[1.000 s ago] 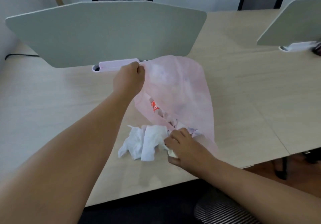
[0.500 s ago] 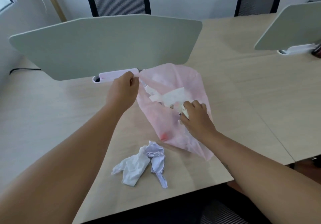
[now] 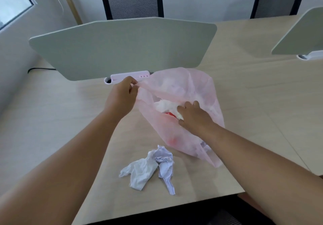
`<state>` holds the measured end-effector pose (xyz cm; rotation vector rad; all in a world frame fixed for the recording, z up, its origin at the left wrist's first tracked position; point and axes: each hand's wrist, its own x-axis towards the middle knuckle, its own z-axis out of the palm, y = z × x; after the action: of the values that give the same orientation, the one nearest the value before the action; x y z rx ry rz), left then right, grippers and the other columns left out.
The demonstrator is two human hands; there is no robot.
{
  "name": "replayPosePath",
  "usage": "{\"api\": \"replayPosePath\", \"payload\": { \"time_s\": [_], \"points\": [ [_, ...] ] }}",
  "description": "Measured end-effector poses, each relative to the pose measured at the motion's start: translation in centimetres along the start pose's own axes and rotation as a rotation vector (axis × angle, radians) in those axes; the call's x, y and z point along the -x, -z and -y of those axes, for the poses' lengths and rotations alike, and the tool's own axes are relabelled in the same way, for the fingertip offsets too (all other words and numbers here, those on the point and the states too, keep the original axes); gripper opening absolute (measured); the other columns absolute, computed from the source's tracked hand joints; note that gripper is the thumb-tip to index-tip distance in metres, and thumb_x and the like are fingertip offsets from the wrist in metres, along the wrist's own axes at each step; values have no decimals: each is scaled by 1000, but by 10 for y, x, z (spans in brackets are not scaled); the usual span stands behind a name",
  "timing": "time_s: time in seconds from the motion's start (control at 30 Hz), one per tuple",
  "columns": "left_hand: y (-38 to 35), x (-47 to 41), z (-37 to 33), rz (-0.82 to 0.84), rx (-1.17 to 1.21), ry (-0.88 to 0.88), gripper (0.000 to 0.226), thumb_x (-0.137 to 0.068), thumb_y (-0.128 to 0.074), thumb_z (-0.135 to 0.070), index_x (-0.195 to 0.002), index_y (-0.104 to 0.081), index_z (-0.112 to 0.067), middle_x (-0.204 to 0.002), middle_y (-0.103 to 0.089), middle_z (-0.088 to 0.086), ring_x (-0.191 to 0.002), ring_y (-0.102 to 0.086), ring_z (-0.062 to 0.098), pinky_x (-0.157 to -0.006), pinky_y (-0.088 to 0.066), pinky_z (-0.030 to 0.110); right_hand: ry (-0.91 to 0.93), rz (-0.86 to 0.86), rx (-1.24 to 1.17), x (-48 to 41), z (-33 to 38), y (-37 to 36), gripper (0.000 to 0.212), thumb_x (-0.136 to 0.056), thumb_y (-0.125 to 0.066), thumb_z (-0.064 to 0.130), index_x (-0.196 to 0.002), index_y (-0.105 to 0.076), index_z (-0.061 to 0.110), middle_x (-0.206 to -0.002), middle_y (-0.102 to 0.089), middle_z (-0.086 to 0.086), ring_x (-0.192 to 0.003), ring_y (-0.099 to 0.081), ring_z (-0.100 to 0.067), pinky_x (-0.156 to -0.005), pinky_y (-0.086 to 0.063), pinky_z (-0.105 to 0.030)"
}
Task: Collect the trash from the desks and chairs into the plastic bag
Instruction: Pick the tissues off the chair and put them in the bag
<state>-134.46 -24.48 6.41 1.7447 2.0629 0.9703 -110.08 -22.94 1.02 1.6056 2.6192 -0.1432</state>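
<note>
Two bare forearms enter from the bottom edge, one at each lower corner. No sleeves visible; both arms uncovered up to the frame edge. Left hand and right hand bare: no gloves, rings, watch or bands. Short nails, unpainted as far as visible.

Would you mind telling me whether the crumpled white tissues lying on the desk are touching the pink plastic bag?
Apart. In the head view, a strip of bare desk shows between the crumpled white tissues and the pink plastic bag's lower edge.
</note>
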Motion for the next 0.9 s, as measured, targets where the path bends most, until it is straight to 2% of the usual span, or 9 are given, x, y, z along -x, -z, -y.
{"api": "replayPosePath", "payload": {
  "time_s": [0.17, 0.27, 0.33, 0.4, 0.47, 0.57, 0.63, 0.8, 0.9],
  "points": [
    [-4, 2, -4, 10, 70, 4, 13, -97, -43, -17, -96, -56, -14, -57, -44, -5, -60, -43, 17, -61, -37, 35, 383, -21, 186, -1, 35, -12, 45, -66, -80, 31, -102, -61, 13, -100, -59, -14, -91, -57, -38, -47, -43, -32],
    [-5, 5, -5, 18, 38, -19, 15, -97, -42, -17, -98, -56, -13, -55, -43, -5, -68, -44, 22, -64, -43, 39, 277, -43, 175, -9, 44, -18, 50, -54, -88, 30, -94, -62, 17, -94, -59, -9, -83, -58, -35, -47, -48, -32],
    [-3, 6, 1, 9, 18, 6, 13, -97, -42, -19, -101, -55, -16, -58, -44, -5, -69, -47, 25, -62, -44, 40, 177, 38, 206, -11, 44, -18, 54, -55, -88, 34, -102, -63, 24, -108, -59, -9, -95, -58, -38, -56, -54, -37],
    [-2, 10, 9, 6, -16, 34, 16, -97, -45, -26, -110, -52, -19, -73, -53, -2, -76, -53, 28, -67, -45, 40, 187, 104, 208, -11, 38, -25, 68, -73, -76, 44, -133, -46, 34, -147, -36, -12, -128, -39, -44, -89, -50, -47],
    [-7, 21, 17, -76, -201, -43, 37, -95, -50, -36, -127, -47, -18, -110, -57, 7, -106, -51, 32, -88, -42, 44, 202, 122, 179, -6, 28, -31, 79, -87, -60, 49, -150, -14, 40, -162, 0, -10, -144, -13, -41, -109, -31, -51],
    [-29, 51, 15, -191, -461, -401, 53, -89, -52, -43, -132, -48, -13, -135, -50, 15, -126, -42, 37, -101, -28, 47, 186, 94, 142, 6, 15, -39, 72, -93, -32, 60, -152, 4, 42, -161, 18, -5, -148, -2, -35, -115, -16, -50],
    [-50, 68, 16, -18, -575, -649, 49, -92, -45, -46, -127, -58, -14, -135, -57, 11, -131, -45, 35, -107, -27, 49, 183, 118, 136, 12, 5, -44, 71, -91, -25, 63, -150, 9, 44, -161, 20, -3, -148, -1, -32, -117, -13, -48],
    [-62, 67, 41, 302, -851, -526, 56, -92, -30, -57, -100, -73, -21, -97, -73, 4, -121, -57, 35, -108, -19, 53, 81, 92, 126, 24, -21, -33, 70, -93, -35, 63, -151, -1, 44, -162, -8, -3, -144, -17, -35, -113, -21, -47],
    [-54, 64, 57, 434, -949, -474, 46, -89, -46, -58, -90, -75, -23, -110, -71, 7, -125, -53, 35, -108, -15, 51, -33, 5, 46, 34, -32, -19, 53, -93, -45, 51, -143, -34, 38, -145, -45, -2, -125, -47, -29, -98, -40, -37]
  ]
}}
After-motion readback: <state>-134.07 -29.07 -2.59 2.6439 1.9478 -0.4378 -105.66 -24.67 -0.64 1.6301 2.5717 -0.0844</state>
